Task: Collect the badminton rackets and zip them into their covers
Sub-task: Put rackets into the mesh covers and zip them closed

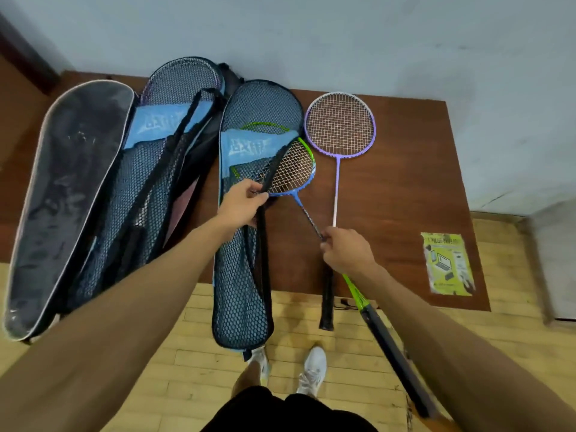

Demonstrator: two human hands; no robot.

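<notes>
Pinches the black zip edge of the mesh racket cover (pixel 240 291) with the left hand (pixel 241 207) at frame centre, and grips the thin shaft of the green-and-blue racket (pixel 296 173) with the right hand (pixel 349 254), strung head half inside the cover mouth on the bench (pixel 405 182). Probably handles light and stiff, taut strings apt to snag on the soft, floppy netting, so best steered from the shaft. Leaves the purple racket (pixel 339 126) lying flat just right.

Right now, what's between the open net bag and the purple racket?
The green-and-blue racket lies there, its head partly tucked inside the mesh cover, just left of the purple racket. The right hand grips its shaft. The head view shows this.
</notes>
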